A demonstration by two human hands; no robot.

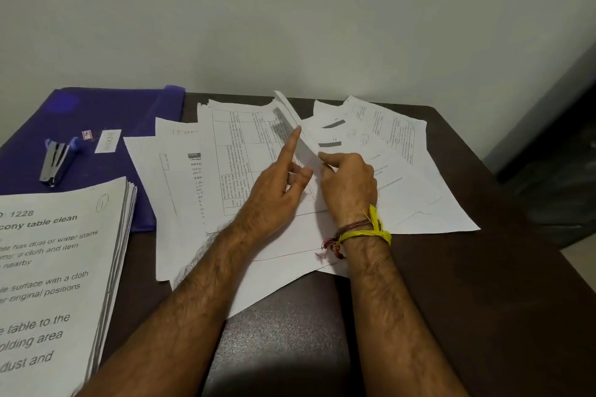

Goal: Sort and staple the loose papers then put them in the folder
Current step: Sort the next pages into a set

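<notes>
Loose printed papers [419,190] lie fanned across the middle of the dark table. One sheet [300,138] stands lifted on edge among them. My left hand [277,190] has its index finger straight against the lifted sheet, the other fingers curled. My right hand [350,184] pinches the same sheet's lower edge. A neat stack of papers [58,267] lies at the front left. The purple folder [96,113] lies flat at the back left, with a blue and metal stapler [56,159] on top of it.
A small staple box [87,134] and a strip of staples [108,141] rest on the folder beside the stapler. The dark table [483,300] runs to a pale wall behind. A dark object stands off the table's right edge.
</notes>
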